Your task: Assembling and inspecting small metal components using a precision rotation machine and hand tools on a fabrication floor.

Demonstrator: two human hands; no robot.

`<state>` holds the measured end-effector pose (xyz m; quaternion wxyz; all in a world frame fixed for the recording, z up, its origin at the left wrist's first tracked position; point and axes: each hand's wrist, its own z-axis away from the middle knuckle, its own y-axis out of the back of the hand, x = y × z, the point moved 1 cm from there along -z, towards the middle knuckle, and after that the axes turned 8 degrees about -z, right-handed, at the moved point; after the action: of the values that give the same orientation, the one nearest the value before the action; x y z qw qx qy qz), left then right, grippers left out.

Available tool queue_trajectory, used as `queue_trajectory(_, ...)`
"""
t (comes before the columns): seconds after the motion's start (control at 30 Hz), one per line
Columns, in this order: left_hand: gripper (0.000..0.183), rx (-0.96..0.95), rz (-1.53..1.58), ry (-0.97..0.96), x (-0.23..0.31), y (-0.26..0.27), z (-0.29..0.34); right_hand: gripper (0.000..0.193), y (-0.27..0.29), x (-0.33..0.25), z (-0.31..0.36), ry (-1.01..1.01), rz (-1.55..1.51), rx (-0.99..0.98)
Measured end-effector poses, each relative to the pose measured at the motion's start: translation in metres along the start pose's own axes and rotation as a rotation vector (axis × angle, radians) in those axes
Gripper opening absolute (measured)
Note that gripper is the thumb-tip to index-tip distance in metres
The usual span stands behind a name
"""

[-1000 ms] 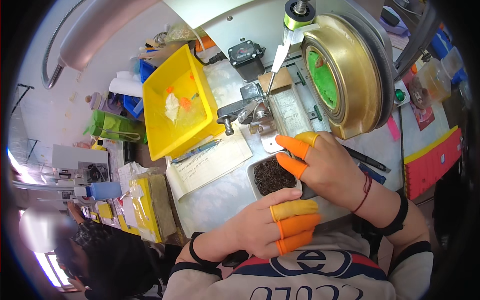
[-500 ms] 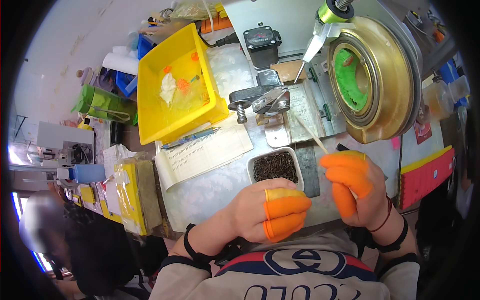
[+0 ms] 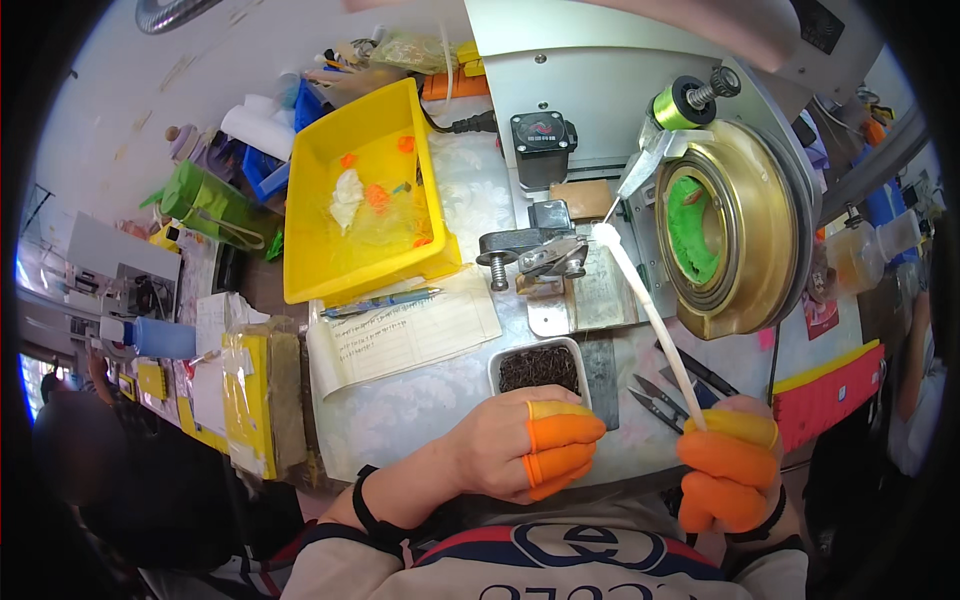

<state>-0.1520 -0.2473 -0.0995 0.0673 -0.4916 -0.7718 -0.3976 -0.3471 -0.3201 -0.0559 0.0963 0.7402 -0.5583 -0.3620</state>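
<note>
Right grip [image 3: 730,462] closed on the lower end of a white stick [image 3: 655,315], tip up near the metal clamp [image 3: 545,258]; positioning appears in hand, any move calling for clearance from the brass wheel [image 3: 745,225]. Left grip [image 3: 520,445] curled by the white tray [image 3: 493,372], contents untellable. Patterned worktop [image 3: 385,425], cluttered room.

The left forearm [image 3: 412,495] slants from near left toward the centre; the left hand [image 3: 515,450] turns its back upward, fingers curled inward and palm hidden; the right hand [image 3: 735,470], at near right, is bent into a firm grip; the right forearm [image 3: 778,537] is foreshortened on its near side.
</note>
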Motion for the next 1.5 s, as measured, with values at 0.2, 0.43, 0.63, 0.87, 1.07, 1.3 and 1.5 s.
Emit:
queue_trajectory(0.2,0.018,0.024,-0.029,0.015,-0.002,0.001,0.000,0.020,0.003,-0.011,0.013,-0.042,0.054,-0.077)
queue_trajectory(0.43,0.019,0.030,-0.029,0.008,-0.001,-0.002,0.001,0.020,-0.013,-0.002,0.025,-0.159,-0.018,-0.112)
queue_trajectory(0.63,0.020,0.019,0.020,0.001,0.000,0.000,0.002,0.027,-0.040,0.009,0.015,-0.228,0.029,-0.142)
queue_trajectory(0.87,0.019,0.014,0.001,-0.003,0.001,-0.001,0.002,0.030,-0.045,0.008,0.018,-0.245,0.035,-0.143)
queue_trajectory(1.07,0.011,0.031,0.111,-0.026,0.005,0.012,-0.006,0.028,-0.040,0.003,0.029,-0.261,0.060,-0.135)
queue_trajectory(1.3,0.017,0.508,0.471,0.095,0.006,0.081,-0.046,0.026,-0.035,-0.001,0.036,-0.276,0.020,-0.096)
queue_trajectory(1.5,0.013,0.716,0.429,0.481,-0.063,0.084,-0.029,0.023,-0.030,-0.008,0.039,-0.224,0.038,-0.069)
